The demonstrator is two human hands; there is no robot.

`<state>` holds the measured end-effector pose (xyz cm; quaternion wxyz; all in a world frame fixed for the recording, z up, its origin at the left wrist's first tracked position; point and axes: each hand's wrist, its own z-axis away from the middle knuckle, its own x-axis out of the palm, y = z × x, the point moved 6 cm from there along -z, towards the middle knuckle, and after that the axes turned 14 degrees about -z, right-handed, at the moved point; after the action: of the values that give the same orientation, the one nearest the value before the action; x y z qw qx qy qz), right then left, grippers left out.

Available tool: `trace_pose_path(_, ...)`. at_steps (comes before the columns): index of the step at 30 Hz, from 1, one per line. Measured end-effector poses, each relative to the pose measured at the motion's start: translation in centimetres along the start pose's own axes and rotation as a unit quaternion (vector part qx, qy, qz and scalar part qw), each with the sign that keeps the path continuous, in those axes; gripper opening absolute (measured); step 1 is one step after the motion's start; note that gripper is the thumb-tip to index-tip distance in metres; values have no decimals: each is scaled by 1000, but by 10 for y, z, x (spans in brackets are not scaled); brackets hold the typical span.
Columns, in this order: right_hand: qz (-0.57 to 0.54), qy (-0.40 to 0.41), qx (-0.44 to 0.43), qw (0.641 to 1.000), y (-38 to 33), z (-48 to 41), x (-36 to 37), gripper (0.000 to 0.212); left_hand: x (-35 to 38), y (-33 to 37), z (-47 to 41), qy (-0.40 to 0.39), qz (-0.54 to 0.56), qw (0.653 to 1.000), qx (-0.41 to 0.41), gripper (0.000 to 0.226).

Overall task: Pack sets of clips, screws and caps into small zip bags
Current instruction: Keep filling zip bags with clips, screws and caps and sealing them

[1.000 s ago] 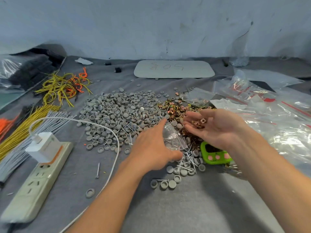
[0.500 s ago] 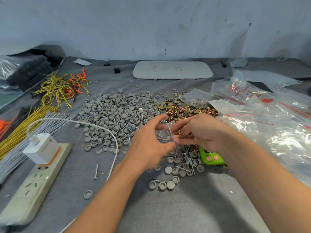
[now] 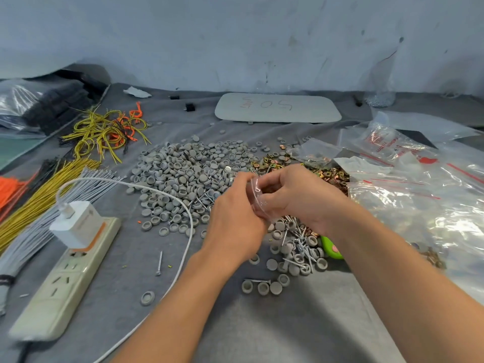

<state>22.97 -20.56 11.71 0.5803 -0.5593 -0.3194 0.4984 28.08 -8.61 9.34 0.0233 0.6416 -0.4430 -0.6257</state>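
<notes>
Both hands pinched one small zip bag point(image 3: 257, 197): left hand point(image 3: 233, 221) with fingers curled on its near side, right hand point(image 3: 301, 197) with fingertips closed on its far edge. Bag was thin clear film, crinkled and glossy, held above the cloth point(image 3: 275, 323) between the two hands; contents could not be made out.

Under the hands lay slim bright steel screws point(image 3: 298, 238), mixed with loose caps. Beyond the left hand was the main heap of caps point(image 3: 188, 169): round, matte grey, shallow cups. Beside it, behind the right hand, lay brassy folded-metal clips point(image 3: 275, 163).

Right: shiny red-striped bags point(image 3: 419, 200); a green plastic object point(image 3: 330, 248) partly hidden by the right forearm. Left: pale strip point(image 3: 60, 281) with white boxy charger point(image 3: 76, 224), looped yellow wires point(image 3: 102, 129). The cloth was grey and felt-like.
</notes>
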Motion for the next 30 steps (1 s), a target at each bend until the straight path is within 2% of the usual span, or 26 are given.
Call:
trace_pose_path(3,75,-21,-30,997,-21,5,6,27,-3,1,1,2,51,999,-11,44)
trace_pose_path(6,213,-45,-58,974,-39,8,17,25,-2,4,2,-3,65,998,-19,49)
trace_pose_path(8,260,-48,-61,962,-47,10,23,28,-2,4,3,4,78,997,-21,51)
trace_pose_path(14,175,-48,-38,983,-52,10,24,33,-14,4,1,46,106,993,-9,52)
trace_pose_path(18,117,-2,-27,993,-51,7,19,38,-22,7,1,59,110,992,3,55)
trace_pose_path(27,241,10,-100,965,-70,16,27,19,-26,13,3,73,106,991,24,54)
trace_pose_path(30,219,62,-153,962,-77,22,19,22,-28,12,1,92,110,989,21,45)
